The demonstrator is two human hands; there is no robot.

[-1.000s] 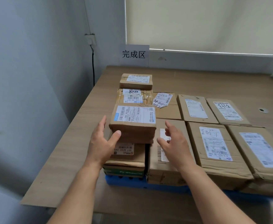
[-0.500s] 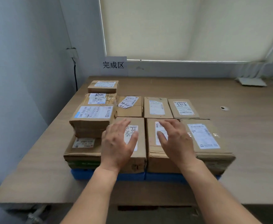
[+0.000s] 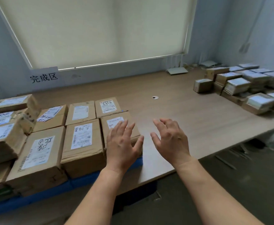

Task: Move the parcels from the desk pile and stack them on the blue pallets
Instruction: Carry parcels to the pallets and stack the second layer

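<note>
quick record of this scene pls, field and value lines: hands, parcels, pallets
left hand: open, empty, over the stack's right front parcel
right hand: open, empty, over bare desk
pallets: blue, at the desk's left end
stack: taped, labelled boxes on the pallets, two layers at far left
pile: parcels at the desk's far right, no hand near
sign: on the wall behind the stack

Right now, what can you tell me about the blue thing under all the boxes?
The blue pallets lie flat on the wooden desk, by its near edge. Only a low blue band along the front shows, smooth and plastic-looking. Brown cardboard parcels sit packed on top, hiding the rest.
</note>
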